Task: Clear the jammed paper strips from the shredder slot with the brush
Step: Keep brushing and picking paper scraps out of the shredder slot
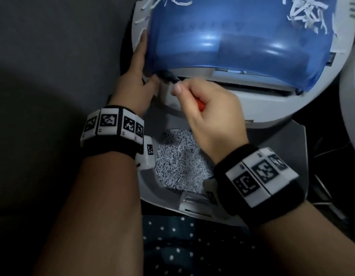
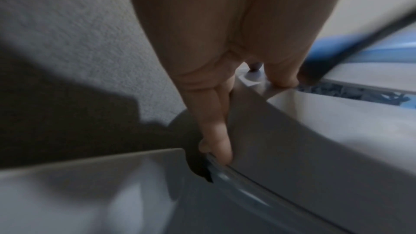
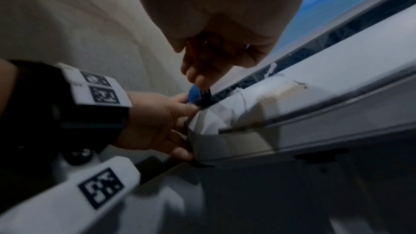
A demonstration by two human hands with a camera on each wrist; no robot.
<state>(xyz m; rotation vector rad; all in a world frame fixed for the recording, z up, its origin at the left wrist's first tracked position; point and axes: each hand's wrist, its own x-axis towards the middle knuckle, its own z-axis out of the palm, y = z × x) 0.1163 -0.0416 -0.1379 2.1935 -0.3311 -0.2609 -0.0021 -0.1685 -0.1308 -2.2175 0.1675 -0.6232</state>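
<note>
Blue translucent cover (image 1: 232, 36) sits on top of the grey shredder (image 1: 272, 108), w/ white paper strips (image 1: 304, 14) scattered over its far edge. Slot (image 1: 252, 87) runs along the near edge of that cover; in the left wrist view, dark shredded bits (image 2: 351, 93) are packed inside it.

Right hand (image 1: 210, 114) is curled round the brush (image 1: 170, 77): red handle shows between thumb & fingers, black bristle end pokes out past the index fingertip. Bristles sit at the slot's left end, right by the cover's near-left corner. In the right wrist view the bristle tip (image 3: 203, 99) touches the slot edge.

Left hand (image 1: 134, 80) is on the shredder's left side, beside the slot's left end. Fingers lie fairly straight along the housing, thumb on its top edge near the bristles; looks like a light hold on the body rather than a fist. Its fingertips (image 2: 216, 150) rest at the seam betw. the head & the bin.

Nearer than the slot, an open grey bin (image 1: 292, 156) holds a heap of fine shreds (image 1: 180, 160). Dotted dark fabric (image 1: 182, 246) lies nearest.
</note>
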